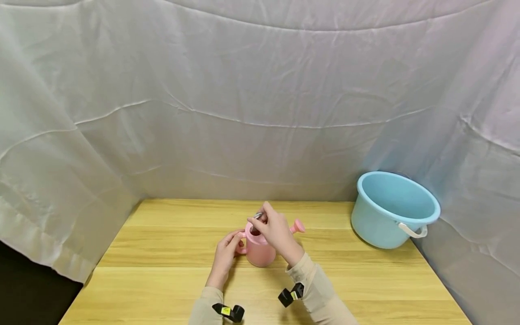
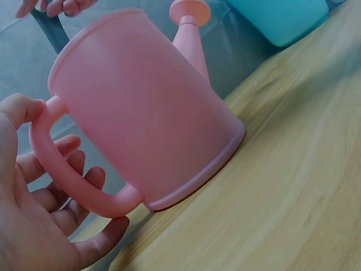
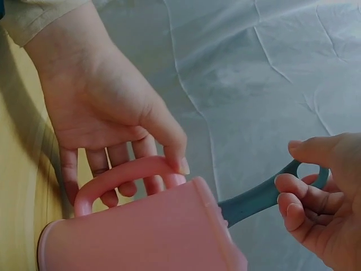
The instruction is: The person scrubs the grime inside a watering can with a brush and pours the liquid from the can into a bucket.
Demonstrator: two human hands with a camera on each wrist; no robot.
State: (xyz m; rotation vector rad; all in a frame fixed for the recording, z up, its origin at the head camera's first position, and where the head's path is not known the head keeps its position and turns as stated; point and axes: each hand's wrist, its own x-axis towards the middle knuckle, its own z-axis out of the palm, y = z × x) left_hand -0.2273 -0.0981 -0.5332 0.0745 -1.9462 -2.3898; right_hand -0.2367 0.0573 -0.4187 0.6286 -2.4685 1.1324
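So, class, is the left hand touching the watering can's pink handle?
Touching. The left wrist view shows the left hand with its thumb tip against the upper end of the pink handle.

Left sleeve and right sleeve both beige, fabric creased, cuffs ending near wrists. Left wrist unit black, blocky, small bright-yellow label. Right wrist unit also black, blocky, paler yellowish tag.
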